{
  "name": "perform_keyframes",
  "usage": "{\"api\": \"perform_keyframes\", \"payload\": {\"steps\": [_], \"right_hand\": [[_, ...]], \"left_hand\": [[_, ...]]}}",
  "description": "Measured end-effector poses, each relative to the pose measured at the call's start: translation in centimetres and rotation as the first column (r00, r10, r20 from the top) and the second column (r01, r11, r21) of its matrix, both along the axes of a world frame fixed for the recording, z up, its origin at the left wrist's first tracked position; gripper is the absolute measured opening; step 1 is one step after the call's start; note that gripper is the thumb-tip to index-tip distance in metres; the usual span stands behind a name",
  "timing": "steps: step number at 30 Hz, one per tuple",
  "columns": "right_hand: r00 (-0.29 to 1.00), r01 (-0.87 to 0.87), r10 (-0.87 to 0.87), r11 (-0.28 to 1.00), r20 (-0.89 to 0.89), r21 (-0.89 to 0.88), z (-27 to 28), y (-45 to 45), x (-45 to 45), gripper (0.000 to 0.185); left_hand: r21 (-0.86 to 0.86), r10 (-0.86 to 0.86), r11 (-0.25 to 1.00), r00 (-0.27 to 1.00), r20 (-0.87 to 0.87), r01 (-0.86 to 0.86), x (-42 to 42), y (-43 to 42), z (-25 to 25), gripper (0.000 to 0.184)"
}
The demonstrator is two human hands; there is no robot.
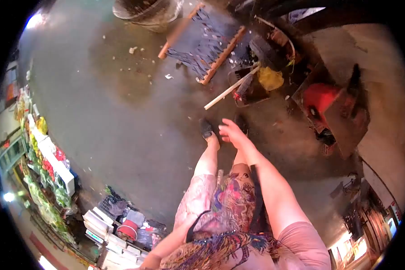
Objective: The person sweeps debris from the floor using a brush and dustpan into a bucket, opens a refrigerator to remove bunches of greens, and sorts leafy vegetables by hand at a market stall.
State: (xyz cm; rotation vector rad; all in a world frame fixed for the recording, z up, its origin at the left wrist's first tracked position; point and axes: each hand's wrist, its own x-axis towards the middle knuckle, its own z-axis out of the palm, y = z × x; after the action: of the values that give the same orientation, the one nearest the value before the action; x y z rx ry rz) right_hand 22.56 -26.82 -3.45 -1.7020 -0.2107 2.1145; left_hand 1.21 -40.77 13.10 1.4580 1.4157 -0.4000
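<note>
My right hand [231,131] reaches forward over the floor with its fingers apart and nothing in it. Ahead of it lies a pale stick [231,87], one end against a dark scoop-like tray [247,100]. A crumpled yellow thing [271,78] sits beside the stick. Low by my lap, my left hand [190,226] is near a dark strap [197,220] over the patterned clothing [233,195]; its fingers blend into the cloth, so its grip is unclear.
A wooden frame with dark webbing [204,42] stands ahead, near a large bucket [148,15]. To the right is a brown box-like piece [348,119] with something red [319,96]. Produce [49,157] lines the left; boxes and a red tub [128,230] stand lower left. White scraps dot the floor.
</note>
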Motion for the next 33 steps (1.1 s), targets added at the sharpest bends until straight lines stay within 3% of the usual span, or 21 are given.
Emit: {"api": "perform_keyframes", "payload": {"steps": [1, 4, 5, 6, 7, 9, 10, 11, 13, 15, 17, 19, 20, 21, 23, 24, 25, 28, 29, 31, 33], "right_hand": [[1.0, 0.006, -0.006, 1.0, -0.004, -0.029, -2.5, 0.6, -0.6, 0.067], [0.963, 0.252, -0.264, 0.955, -0.058, -0.158, -10.4, 3.4, -2.0, 0.092], [0.945, 0.307, -0.323, 0.93, -0.052, -0.203, -12.7, 3.7, -2.7, 0.099], [0.917, 0.382, -0.398, 0.89, -0.015, -0.248, -14.4, 4.2, -3.4, 0.093], [0.918, 0.38, -0.397, 0.886, -0.012, -0.266, -15.9, 4.8, -4.1, 0.093], [0.783, 0.555, -0.61, 0.773, -0.121, -0.308, -17.6, 5.5, -5.0, 0.069], [0.707, 0.601, -0.668, 0.741, -0.234, -0.3, -17.4, 5.5, -5.1, 0.041], [0.671, 0.616, -0.692, 0.72, -0.267, -0.319, -17.4, 5.5, -5.4, 0.026], [0.669, 0.577, -0.682, 0.726, -0.293, -0.374, -16.3, 6.0, -6.2, 0.016], [0.594, 0.557, -0.687, 0.727, -0.42, -0.402, -13.6, 7.2, -6.7, 0.01], [0.358, 0.652, -0.764, 0.616, -0.537, -0.442, -10.0, 8.7, -6.6, 0.006], [0.318, 0.68, -0.754, 0.603, -0.575, -0.416, -3.6, 11.3, -5.0, 0.007], [0.32, 0.687, -0.752, 0.603, -0.576, -0.406, -0.9, 12.3, -3.8, 0.007], [0.281, 0.696, -0.739, 0.597, -0.613, -0.4, 1.6, 13.1, -2.1, 0.01], [0.202, 0.713, -0.681, 0.595, -0.704, -0.371, 6.0, 14.4, 2.0, 0.016], [0.222, 0.72, -0.629, 0.621, -0.745, -0.309, 7.7, 14.7, 4.5, 0.017], [0.156, 0.715, -0.595, 0.619, -0.789, -0.326, 9.1, 15.0, 7.4, 0.018], [0.311, 0.692, -0.593, 0.677, -0.742, -0.251, 10.8, 14.0, 16.0, 0.026], [0.42, 0.654, -0.575, 0.728, -0.702, -0.205, 11.4, 13.3, 18.3, 0.037], [0.557, 0.556, -0.509, 0.815, -0.656, -0.16, 11.9, 11.9, 21.1, 0.044], [0.642, 0.513, -0.512, 0.84, -0.57, -0.177, 11.1, 10.1, 22.0, 0.046]], "left_hand": [[-0.071, -0.001, 0.997, 0.999, -0.041, -0.002, 0.7, 0.1, 0.8, 0.017], [-0.256, 0.051, 0.963, 0.991, -0.12, -0.08, 1.7, 1.3, 2.4, 0.016], [-0.328, -0.006, 0.944, 0.988, -0.152, -0.045, 1.7, 1.0, 2.4, 0.016], [-0.351, 0.234, 0.895, 0.96, -0.156, -0.275, 1.4, 0.2, 1.7, 0.017], [-0.366, 0.232, 0.888, 0.958, -0.166, -0.278, 1.4, -0.4, 1.3, 0.017], [-0.28, 0.25, 0.921, 0.962, -0.114, -0.272, 2.1, -0.3, 1.2, 0.016], [-0.248, 0.244, 0.936, 0.968, -0.061, -0.252, 2.1, 0.1, 1.4, 0.014], [-0.259, 0.238, 0.934, 0.969, -0.062, -0.246, 1.9, 0.0, 1.3, 0.014], [-0.152, 0.057, 0.987, 0.998, -0.003, -0.057, 1.7, -0.3, 0.7, 0.014], [-0.065, -0.006, 0.998, 0.999, -0.046, 0.003, 2.2, -0.6, 0.6, 0.013], [0.034, -0.069, 0.997, 0.993, -0.094, 0.072, 1.9, -2.1, -0.4, 0.011], [-0.204, -0.175, 0.973, 0.925, -0.337, 0.11, 0.9, -5.2, -1.5, 0.009], [-0.087, -0.016, 0.996, 0.97, -0.243, -0.005, 2.3, -0.4, -0.2, 0.011], [-0.081, -0.021, 0.997, 0.972, -0.234, 0.002, 1.9, 0.1, -1.4, 0.011], [0.126, 0.184, 0.974, 0.981, 0.054, -0.19, 0.9, 0.1, -4.6, 0.02], [0.061, 0.256, 0.963, 0.961, 0.1, -0.263, 2.0, 3.3, -5.0, 0.023], [-0.006, 0.326, 0.945, 0.935, 0.142, -0.328, 3.3, 7.5, -6.1, 0.027], [0.21, 0.306, 0.889, 0.87, 0.387, -0.406, 8.8, 17.7, -8.4, 0.057], [0.114, 0.321, 0.911, 0.857, 0.404, -0.396, 10.9, 21.2, -8.5, 0.071], [0.262, 0.171, 0.919, 0.897, 0.408, -0.295, 15.0, 25.4, -9.6, 0.076], [0.217, 0.192, 0.915, 0.842, 0.504, -0.339, 18.3, 27.6, -10.9, 0.074]]}}
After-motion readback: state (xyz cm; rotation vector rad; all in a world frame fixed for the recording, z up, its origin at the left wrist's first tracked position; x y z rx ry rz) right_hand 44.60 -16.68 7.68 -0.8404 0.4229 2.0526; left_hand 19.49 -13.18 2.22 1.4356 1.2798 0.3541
